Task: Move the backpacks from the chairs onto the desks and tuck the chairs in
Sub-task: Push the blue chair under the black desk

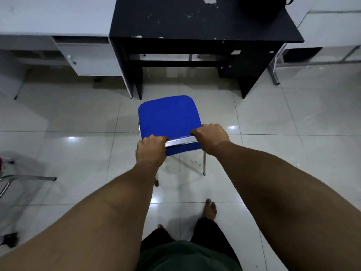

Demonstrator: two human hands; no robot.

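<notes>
Desks line the top of the view: a black desk (205, 22) at twelve o'clock, its top chipped in white patches, with a white desk (56, 14) touching its side at ten o'clock. A blue chair (169, 118) stands on the pale tiled floor (273, 124) at the centre, its seat empty, just short of the black desk's open knee space and not under it. A dark backpack (267, 4), cut off by the frame, sits on the black desk's far corner at one o'clock. Both hands are closed around the chair's chrome back rail (180, 142): left hand (151, 148) at its seven o'clock end, right hand (212, 136) at its four o'clock end. A bare foot (211, 210) shows at six o'clock.
</notes>
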